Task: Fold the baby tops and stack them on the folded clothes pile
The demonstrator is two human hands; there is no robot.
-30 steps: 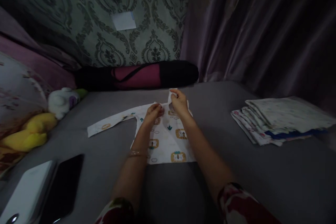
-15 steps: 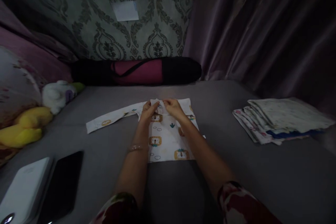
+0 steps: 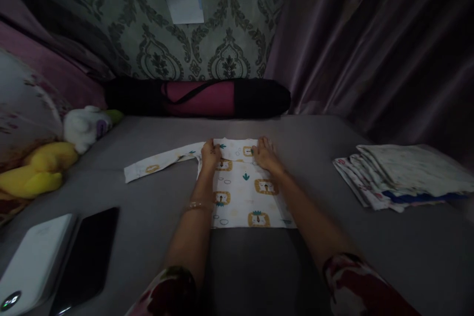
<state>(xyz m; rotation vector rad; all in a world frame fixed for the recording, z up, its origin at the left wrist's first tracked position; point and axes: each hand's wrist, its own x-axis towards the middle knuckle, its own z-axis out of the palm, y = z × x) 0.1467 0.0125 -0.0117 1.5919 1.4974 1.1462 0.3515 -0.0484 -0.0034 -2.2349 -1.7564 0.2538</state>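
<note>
A small white garment (image 3: 242, 202) printed with lions and green leaves lies on the grey bed, its body in front of me. One sleeve (image 3: 159, 162) stretches out to the left; the other part lies folded across the top edge. At the upper left corner, my left hand (image 3: 211, 153) pinches the cloth, thumb on top. My right hand (image 3: 265, 154) is at the upper right corner, its fingers over the edge and its thumb on the cloth. A clear bracelet circles my left wrist.
Folded clothes (image 3: 414, 170) are stacked on the right. On the left lie a white power bank (image 3: 35, 261), a black phone (image 3: 89, 256), a yellow plush (image 3: 40, 170) and a white plush (image 3: 83, 128). A black and pink bag (image 3: 200, 98) runs along the wall.
My right hand has moved right, from near the neckline to the upper right corner. The strip across the top now lies flatter, with a lion showing. My left hand stays at the left corner.
</note>
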